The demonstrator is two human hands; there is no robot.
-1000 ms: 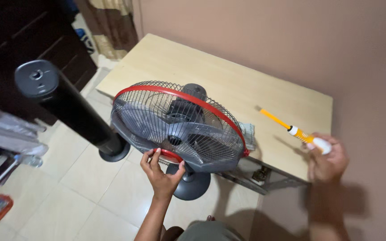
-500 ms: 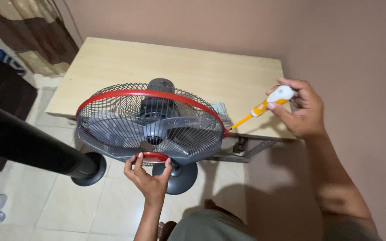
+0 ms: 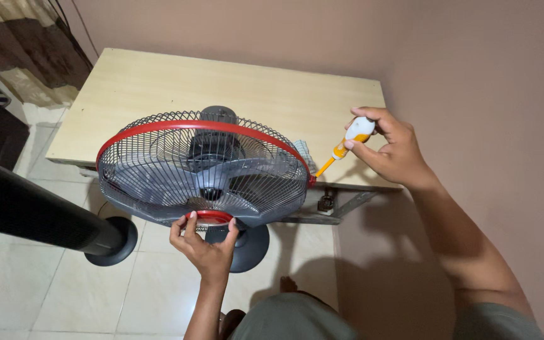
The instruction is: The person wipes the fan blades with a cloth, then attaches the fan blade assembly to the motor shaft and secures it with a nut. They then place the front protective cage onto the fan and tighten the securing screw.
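A grey fan [image 3: 206,170] with a wire grille and red rim lies tilted at the near edge of a light wooden table [image 3: 158,88]. My left hand [image 3: 204,245] grips the grille's near rim from below. My right hand [image 3: 391,148] holds a screwdriver [image 3: 347,141] with a white and orange handle and yellow shaft. Its tip touches the red rim at the fan's right side. The fan's round grey base [image 3: 247,249] sits on the floor below.
A black tube on a round foot [image 3: 105,242] stands on the tiled floor at the left. A pinkish wall [image 3: 473,94] runs behind and to the right of the table. Curtains [image 3: 26,44] hang at the upper left. A metal bracket [image 3: 328,204] shows under the table's edge.
My right hand brought the screwdriver from the table's right end down to the fan's red rim. My view shifted left. My left hand kept its grip on the grille.
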